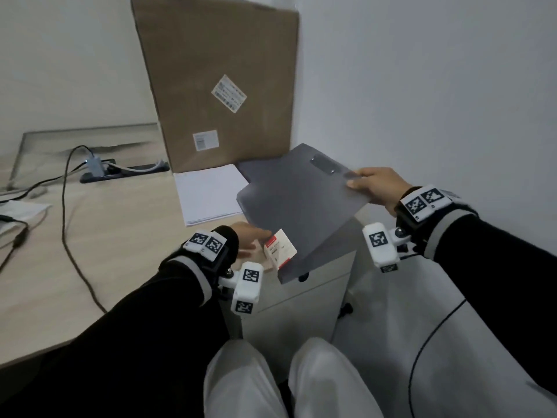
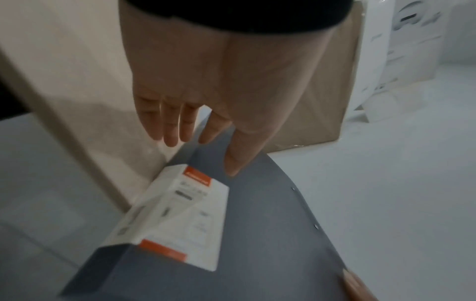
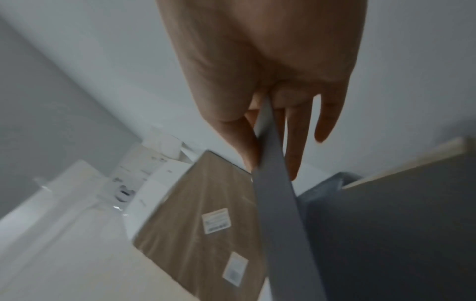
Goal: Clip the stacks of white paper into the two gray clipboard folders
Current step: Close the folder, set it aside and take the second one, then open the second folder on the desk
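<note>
Right now: you have one gray folder point(image 1: 297, 212) up off the desk point(image 1: 99, 236), tilted over the desk's right end.
Right hand point(image 1: 378, 188): pinches the folder's far edge by the metal clip point(image 1: 324, 164), thumb on top and fingers beneath; that probably leaves the lower end free for your other hand.
Left hand point(image 1: 250, 239): fingers straight and spread, holding nothing, at the folder's lower corner beside the label point(image 1: 280, 248); it looks placed to steady the cover or open it.
Paper point(image 1: 211, 194): one white stack lies flat on the desk just left of the raised folder, not yet clipped.
Second folder point(image 1: 256, 168): a gray sheet lies on the desk behind the raised one, likely the other folder; you cannot tell for sure.
Box point(image 1: 217, 82): brown cardboard stands against the wall behind the paper.
Left wrist view: shows what the head view hides, your thumb point(image 2: 238, 160) resting on the gray cover above the label, other fingers off its edge.
Right wrist view: shows the folder edge-on point(image 3: 273, 163), wedged between thumb and fingers.
Head view only: the paper and the clip.
</note>
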`<state>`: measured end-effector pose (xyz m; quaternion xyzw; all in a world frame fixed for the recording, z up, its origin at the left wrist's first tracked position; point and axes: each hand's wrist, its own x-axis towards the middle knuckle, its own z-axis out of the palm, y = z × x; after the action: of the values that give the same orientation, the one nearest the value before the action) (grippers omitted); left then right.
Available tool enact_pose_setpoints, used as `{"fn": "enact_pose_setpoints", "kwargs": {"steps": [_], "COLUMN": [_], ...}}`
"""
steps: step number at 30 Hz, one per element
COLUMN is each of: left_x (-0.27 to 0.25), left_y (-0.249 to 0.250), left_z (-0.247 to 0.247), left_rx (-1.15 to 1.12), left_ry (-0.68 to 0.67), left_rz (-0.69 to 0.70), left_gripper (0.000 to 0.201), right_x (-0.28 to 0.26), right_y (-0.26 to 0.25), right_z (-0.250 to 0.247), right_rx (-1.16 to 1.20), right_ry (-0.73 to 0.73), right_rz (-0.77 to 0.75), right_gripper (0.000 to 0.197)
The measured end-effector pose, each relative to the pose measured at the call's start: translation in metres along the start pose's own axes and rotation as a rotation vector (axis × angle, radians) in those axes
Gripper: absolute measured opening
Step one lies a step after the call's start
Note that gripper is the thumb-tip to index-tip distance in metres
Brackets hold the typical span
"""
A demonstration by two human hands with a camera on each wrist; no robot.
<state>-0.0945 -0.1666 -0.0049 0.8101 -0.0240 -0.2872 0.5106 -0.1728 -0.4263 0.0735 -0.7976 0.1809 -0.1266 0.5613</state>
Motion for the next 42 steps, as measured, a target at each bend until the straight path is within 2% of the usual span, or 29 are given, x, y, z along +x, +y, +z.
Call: {"fn": "enact_pose_setpoints", "kwargs": {"steps": [4,7,11,13,16,18,20,23,26,29,31,34,37,42], "left_x": [-0.025,-0.053,-0.068,-0.073,-0.080,-0.084,-0.087,-0.090,-0.094,-0.091,-0.087,-0.078,-0.074,-0.079], "left_y": [0.041,0.072,0.085,0.082,0.072,0.061,0.047,0.018,-0.022,-0.067,-0.089,-0.111,-0.121,-0.117], "left_z": [-0.015,-0.027,-0.052,-0.065,-0.086,-0.105,-0.125,-0.151,-0.168,-0.175,-0.172,-0.165,-0.162,-0.156], "left_rx": [-0.218,-0.350,-0.370,-0.356,-0.369,-0.420,-0.430,-0.417,-0.394,-0.382,-0.304,-0.133,0.076,0.337], "left_ry": [-0.009,-0.072,-0.129,-0.117,-0.051,-0.035,-0.019,0.023,0.083,0.177,0.230,0.301,0.294,0.224], "left_rz": [0.150,0.216,0.221,0.224,0.237,0.210,0.192,0.168,0.118,0.000,-0.079,-0.144,-0.221,-0.335], "left_gripper": [0.052,0.049,0.080,0.073,0.047,0.031,0.026,0.029,0.037,0.043,0.030,0.017,0.009,0.025], "right_x": [-0.020,-0.036,-0.046,-0.048,-0.050,-0.051,-0.045,-0.025,-0.013,-0.006,-0.004,-0.007,-0.016,-0.028], "right_y": [-0.043,-0.066,-0.082,-0.085,-0.088,-0.089,-0.083,-0.061,-0.032,-0.001,0.012,0.023,0.030,0.036], "right_z": [0.020,0.047,0.089,0.111,0.139,0.154,0.165,0.178,0.188,0.192,0.193,0.191,0.187,0.168], "right_rx": [0.141,0.253,0.297,0.228,0.079,-0.046,-0.218,-0.562,-0.810,-0.881,-0.962,-1.045,-1.059,-1.071], "right_ry": [-0.226,-0.394,-0.603,-0.680,-0.749,-0.755,-0.694,-0.663,-0.658,-0.663,-0.677,-0.687,-0.659,-0.650], "right_rz": [-0.053,-0.054,-0.041,-0.069,-0.099,-0.135,-0.181,-0.242,-0.214,-0.165,-0.132,-0.088,-0.093,-0.097], "right_gripper": [0.018,0.023,0.030,0.029,0.037,0.042,0.047,0.057,0.066,0.078,0.086,0.087,0.090,0.089]}}
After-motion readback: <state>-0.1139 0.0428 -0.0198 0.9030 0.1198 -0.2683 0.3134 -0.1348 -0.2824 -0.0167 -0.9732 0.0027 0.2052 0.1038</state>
